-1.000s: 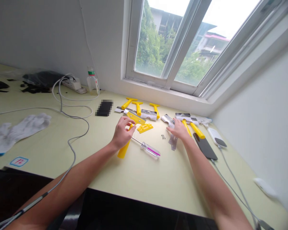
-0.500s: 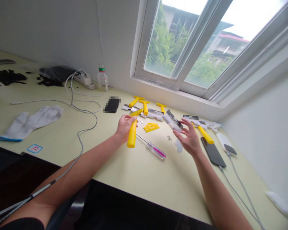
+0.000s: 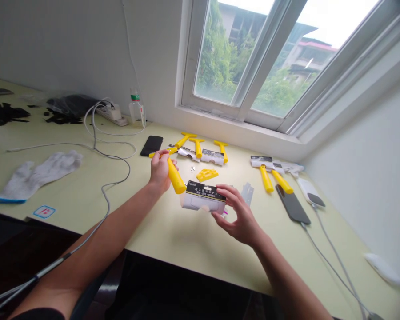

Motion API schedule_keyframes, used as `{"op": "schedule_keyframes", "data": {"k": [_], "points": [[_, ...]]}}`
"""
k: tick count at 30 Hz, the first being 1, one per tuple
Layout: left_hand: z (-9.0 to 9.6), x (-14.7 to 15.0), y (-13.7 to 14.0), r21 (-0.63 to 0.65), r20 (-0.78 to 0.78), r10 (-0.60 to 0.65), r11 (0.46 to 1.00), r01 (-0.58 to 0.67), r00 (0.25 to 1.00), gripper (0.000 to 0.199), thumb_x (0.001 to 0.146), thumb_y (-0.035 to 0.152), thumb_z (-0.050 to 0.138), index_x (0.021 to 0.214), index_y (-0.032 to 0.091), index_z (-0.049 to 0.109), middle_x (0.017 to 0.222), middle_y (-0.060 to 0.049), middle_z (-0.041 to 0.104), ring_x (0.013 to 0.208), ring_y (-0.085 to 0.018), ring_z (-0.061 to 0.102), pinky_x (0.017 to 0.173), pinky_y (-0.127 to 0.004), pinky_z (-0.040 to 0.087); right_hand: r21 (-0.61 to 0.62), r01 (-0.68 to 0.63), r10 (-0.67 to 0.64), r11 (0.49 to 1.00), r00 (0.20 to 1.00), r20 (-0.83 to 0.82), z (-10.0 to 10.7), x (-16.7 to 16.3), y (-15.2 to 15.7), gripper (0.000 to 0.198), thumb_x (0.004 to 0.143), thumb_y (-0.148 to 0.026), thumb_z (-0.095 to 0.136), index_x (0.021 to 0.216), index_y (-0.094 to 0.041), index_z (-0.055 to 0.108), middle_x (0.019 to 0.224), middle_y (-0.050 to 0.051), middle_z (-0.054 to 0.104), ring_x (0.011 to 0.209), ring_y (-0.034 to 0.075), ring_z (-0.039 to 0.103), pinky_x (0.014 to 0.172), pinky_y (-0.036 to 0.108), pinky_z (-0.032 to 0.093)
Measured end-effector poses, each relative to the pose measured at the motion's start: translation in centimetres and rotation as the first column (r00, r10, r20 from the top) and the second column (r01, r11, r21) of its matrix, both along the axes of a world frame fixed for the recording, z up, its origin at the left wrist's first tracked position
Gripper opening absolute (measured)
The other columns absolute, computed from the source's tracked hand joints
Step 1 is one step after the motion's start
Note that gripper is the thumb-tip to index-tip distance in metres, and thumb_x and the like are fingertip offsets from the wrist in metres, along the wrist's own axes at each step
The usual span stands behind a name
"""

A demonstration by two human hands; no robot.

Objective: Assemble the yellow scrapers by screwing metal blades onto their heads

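Note:
My left hand (image 3: 162,171) is closed around a yellow T-shaped scraper (image 3: 176,178), its thick handle pointing down toward the right. My right hand (image 3: 238,213) pinches a black-and-white cardboard packaging sleeve (image 3: 203,198) by its right end. The sleeve is held above the table, with its left end close to the tip of the scraper's handle. Behind it lie a flat yellow plastic part (image 3: 207,174) and a few small metal bits (image 3: 193,169). Most of the screwdriver is hidden by the sleeve; only a bit of its purple handle (image 3: 225,213) shows.
More yellow scrapers (image 3: 196,146) with card sleeves (image 3: 213,156) lie near the window. Two others (image 3: 266,179) rest at right beside a charging phone (image 3: 292,204). A black phone (image 3: 151,146), white glove (image 3: 45,173), grey cable (image 3: 109,200) and plastic bottle (image 3: 136,111) are at left.
My right hand has brought the packaging sleeve left and toward me, turning it level. The scraper in my left hand has tilted, its handle end swinging to the right.

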State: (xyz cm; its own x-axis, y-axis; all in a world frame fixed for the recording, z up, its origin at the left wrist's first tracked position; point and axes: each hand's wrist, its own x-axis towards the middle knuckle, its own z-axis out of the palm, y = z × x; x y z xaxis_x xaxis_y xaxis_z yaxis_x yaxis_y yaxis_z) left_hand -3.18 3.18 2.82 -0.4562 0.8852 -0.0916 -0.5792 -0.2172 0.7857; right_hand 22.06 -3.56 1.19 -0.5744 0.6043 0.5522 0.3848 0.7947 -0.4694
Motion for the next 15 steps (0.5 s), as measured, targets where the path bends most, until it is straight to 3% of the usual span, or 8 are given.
{"op": "schedule_keyframes", "data": {"k": [3, 6, 11, 15], "points": [[-0.1, -0.3, 0.4, 0.013, -0.011, 0.066, 0.998, -0.066, 0.998, 0.008, 0.080, 0.016, 0.051, 0.088, 0.020, 0.048, 0.068, 0.003, 0.049, 0.051, -0.009, 0.052, 0.045, -0.018, 0.041, 0.042, 0.000, 0.002, 0.999, 0.999, -0.040, 0.1, 0.0, -0.1, 0.067, 0.081, -0.013, 0.066, 0.140, -0.028, 0.039, 0.139, 0.013, 0.045, 0.128, 0.027, 0.048, 0.095, 0.043, 0.055], [-0.6, 0.2, 0.4, 0.019, -0.045, 0.059, 0.998, -0.058, 0.997, 0.008, 0.084, 0.026, 0.051, 0.088, 0.019, 0.051, 0.065, 0.003, 0.049, 0.050, -0.009, 0.051, 0.044, -0.018, 0.041, 0.115, -0.022, 0.027, 0.993, 0.999, -0.044, 0.3, -0.5, -0.4, 0.068, 0.080, -0.011, 0.067, 0.140, -0.027, 0.039, 0.139, 0.014, 0.045, 0.129, 0.027, 0.048, 0.102, 0.045, 0.051], [-1.7, 1.9, -0.9, -0.012, -0.159, -0.181, 0.983, 0.182, 0.970, 0.024, 0.081, 0.031, 0.050, 0.100, 0.018, 0.056, 0.055, 0.003, 0.053, 0.043, -0.014, 0.052, 0.042, -0.024, 0.045, 0.170, -0.065, 0.068, 0.983, 0.998, -0.011, 0.0, -1.6, -0.7, 0.068, 0.081, -0.009, 0.065, 0.141, -0.025, 0.038, 0.139, 0.015, 0.044, 0.129, 0.026, 0.048, 0.102, 0.041, 0.051], [-1.8, 2.1, -1.5, -0.012, -0.256, -0.267, 0.962, 0.273, 0.929, 0.036, 0.077, 0.024, 0.052, 0.111, 0.016, 0.058, 0.062, -0.001, 0.062, 0.055, -0.018, 0.064, 0.055, -0.030, 0.055, 0.190, -0.044, 0.048, 0.981, 0.999, -0.020, -0.3, -1.4, -0.8, 0.068, 0.081, -0.009, 0.065, 0.141, -0.025, 0.038, 0.139, 0.015, 0.044, 0.129, 0.026, 0.048, 0.103, 0.043, 0.050]]}}
